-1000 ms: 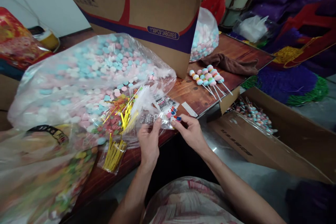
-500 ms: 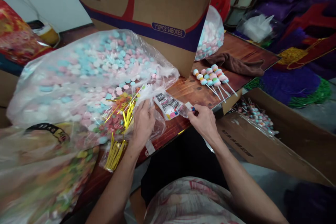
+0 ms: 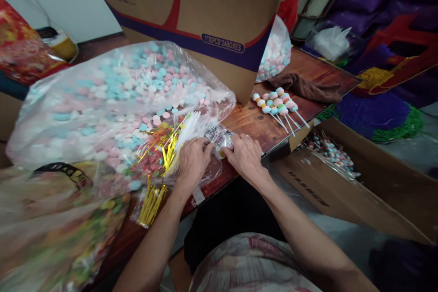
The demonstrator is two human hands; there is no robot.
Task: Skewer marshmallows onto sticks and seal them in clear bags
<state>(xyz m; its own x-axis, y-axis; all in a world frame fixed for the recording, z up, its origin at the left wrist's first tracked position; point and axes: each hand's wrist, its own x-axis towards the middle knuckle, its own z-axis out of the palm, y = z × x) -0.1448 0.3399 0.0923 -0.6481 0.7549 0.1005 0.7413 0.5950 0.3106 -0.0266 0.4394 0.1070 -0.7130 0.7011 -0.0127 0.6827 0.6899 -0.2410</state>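
large cardboard box [image 3: 198, 13]: "1*30PCS*24BOXES" | open carton [image 3: 304, 194]: Chinese characters, blurred | printed packet [image 3: 216, 136]: text too small

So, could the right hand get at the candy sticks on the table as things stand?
Probably yes: the candy sticks lie beyond the right hand, with no visible barrier, though it's touching a packet.

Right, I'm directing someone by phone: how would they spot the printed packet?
Find the big cardboard box on the table, then look down and slightly left from its lower right corner. The printed packet lies between the left hand and right hand, partly covered. Its dark printing sets it apart from the clear bag of pastel pieces alongside.
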